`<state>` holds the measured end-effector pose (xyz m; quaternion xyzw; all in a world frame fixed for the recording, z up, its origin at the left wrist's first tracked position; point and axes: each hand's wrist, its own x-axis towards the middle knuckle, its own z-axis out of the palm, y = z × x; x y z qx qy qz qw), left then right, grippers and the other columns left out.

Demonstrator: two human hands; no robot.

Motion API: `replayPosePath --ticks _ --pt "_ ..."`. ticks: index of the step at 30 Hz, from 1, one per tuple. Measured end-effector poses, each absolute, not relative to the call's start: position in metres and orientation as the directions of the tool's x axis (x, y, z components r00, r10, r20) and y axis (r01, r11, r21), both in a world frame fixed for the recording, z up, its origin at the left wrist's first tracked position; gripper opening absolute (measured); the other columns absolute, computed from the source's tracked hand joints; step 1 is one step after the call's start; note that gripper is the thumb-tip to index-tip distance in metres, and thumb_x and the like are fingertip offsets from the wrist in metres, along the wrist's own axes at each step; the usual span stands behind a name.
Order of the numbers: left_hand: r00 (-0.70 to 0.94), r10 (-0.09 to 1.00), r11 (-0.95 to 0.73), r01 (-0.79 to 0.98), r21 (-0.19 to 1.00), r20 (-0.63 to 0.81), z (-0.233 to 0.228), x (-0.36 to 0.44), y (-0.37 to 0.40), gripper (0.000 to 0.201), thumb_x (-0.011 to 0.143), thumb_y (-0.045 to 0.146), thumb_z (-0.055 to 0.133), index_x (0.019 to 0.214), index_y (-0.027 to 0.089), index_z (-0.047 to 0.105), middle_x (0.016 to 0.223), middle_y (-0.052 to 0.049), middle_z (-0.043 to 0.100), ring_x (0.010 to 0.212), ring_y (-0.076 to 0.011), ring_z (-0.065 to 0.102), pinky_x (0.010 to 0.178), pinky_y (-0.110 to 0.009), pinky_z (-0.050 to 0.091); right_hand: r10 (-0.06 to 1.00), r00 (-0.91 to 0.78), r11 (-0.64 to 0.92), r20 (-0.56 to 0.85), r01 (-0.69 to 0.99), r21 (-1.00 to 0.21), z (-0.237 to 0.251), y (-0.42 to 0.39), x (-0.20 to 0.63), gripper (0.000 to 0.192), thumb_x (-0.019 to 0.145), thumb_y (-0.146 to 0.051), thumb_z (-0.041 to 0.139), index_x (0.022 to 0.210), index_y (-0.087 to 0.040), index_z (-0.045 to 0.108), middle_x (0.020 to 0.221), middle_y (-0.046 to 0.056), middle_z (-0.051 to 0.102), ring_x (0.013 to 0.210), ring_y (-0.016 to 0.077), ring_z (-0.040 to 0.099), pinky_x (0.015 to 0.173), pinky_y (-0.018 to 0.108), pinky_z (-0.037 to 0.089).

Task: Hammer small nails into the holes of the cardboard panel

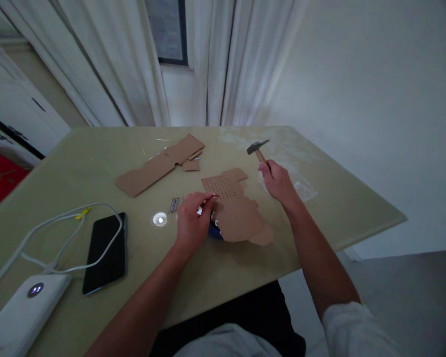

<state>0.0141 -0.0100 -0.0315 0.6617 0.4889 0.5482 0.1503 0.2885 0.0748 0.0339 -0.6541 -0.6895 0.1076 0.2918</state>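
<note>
My right hand (277, 181) is wrapped around the wooden handle of a hammer (257, 147), whose dark head is raised above the table to the right of the cardboard. With thumb and forefinger pinched together, my left hand (194, 218) rests at the left edge of a torn cardboard piece (241, 218). What the pinch holds is too small to make out; a bit of red shows at the fingertips. Rows of small holes dot the cardboard's upper part. Under its left side a dark blue round object (214, 231) is partly hidden. Several nails (173, 205) lie left of my left hand.
Cardboard strips (159, 166) lie farther back on the table (223, 287). A small clear round lid-like thing (159, 219) sits near the nails. At left are a black phone (104, 253), a white power bank (27, 312) and a looped cable (40, 225). Clear plastic (305, 191) lies at right.
</note>
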Motion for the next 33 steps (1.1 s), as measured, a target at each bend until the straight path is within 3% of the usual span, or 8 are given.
replayPosePath --ticks 3,6,9,12,21,33 --pt "-0.084 0.807 -0.48 0.484 0.732 0.585 -0.032 0.015 -0.009 0.017 0.108 0.026 0.069 0.106 0.023 0.086 0.096 -0.005 0.085 0.087 -0.0216 0.073 0.083 -0.036 0.057 0.966 -0.182 0.257 0.182 0.703 -0.663 0.077 0.055 0.287 0.05 0.116 -0.063 0.033 0.095 -0.025 0.058 0.071 0.0 0.055 0.063 0.0197 0.052 0.064 0.034 0.039" --pt "-0.084 0.796 -0.496 0.478 0.725 0.6 -0.033 0.016 -0.009 0.017 0.108 0.025 0.07 0.106 0.023 0.086 0.096 -0.005 0.085 0.087 -0.0219 0.073 0.082 -0.037 0.056 0.893 -0.435 0.431 0.119 0.745 -0.509 0.111 0.029 0.276 0.051 0.114 -0.066 0.042 0.087 -0.025 0.054 0.071 0.0 0.056 0.066 0.0184 0.052 0.067 0.034 0.036" --pt "-0.087 0.793 -0.499 0.476 0.724 0.603 -0.033 0.016 -0.009 0.017 0.108 0.024 0.07 0.105 0.023 0.086 0.096 -0.005 0.085 0.084 -0.0214 0.071 0.08 -0.036 0.055 0.835 -0.55 0.522 0.032 0.772 -0.362 0.126 0.009 0.263 0.051 0.117 -0.063 0.039 0.087 -0.025 0.052 0.072 0.0 0.056 0.067 0.0189 0.053 0.069 0.034 0.032" --pt "-0.081 0.791 -0.505 0.473 0.722 0.606 -0.033 0.017 -0.008 0.016 0.108 0.024 0.07 0.106 0.023 0.086 0.095 -0.005 0.084 0.082 -0.0208 0.07 0.079 -0.035 0.055 0.84 -0.542 0.518 0.0 0.803 -0.295 0.128 0.001 0.256 0.049 0.118 -0.061 0.035 0.088 -0.025 0.05 0.073 0.001 0.056 0.069 0.02 0.054 0.07 0.035 0.03" --pt "-0.083 0.789 -0.505 0.479 0.718 0.609 -0.033 0.018 -0.008 0.016 0.107 0.021 0.07 0.103 0.022 0.085 0.093 -0.004 0.082 0.083 -0.0214 0.069 0.079 -0.035 0.054 0.832 -0.552 0.524 -0.056 0.815 -0.248 0.121 -0.001 0.248 0.046 0.12 -0.054 0.036 0.088 -0.025 0.051 0.076 0.002 0.058 0.074 0.0212 0.056 0.072 0.036 0.029" --pt "-0.086 0.811 -0.478 0.472 0.741 0.578 -0.032 0.018 -0.009 0.018 0.107 0.025 0.068 0.103 0.023 0.085 0.094 -0.005 0.083 0.084 -0.0224 0.07 0.078 -0.036 0.053 0.851 -0.521 0.488 -0.061 0.829 -0.275 0.122 0.001 0.245 0.044 0.119 -0.051 0.04 0.086 -0.025 0.052 0.078 0.003 0.064 0.074 0.0205 0.059 0.073 0.035 0.034"
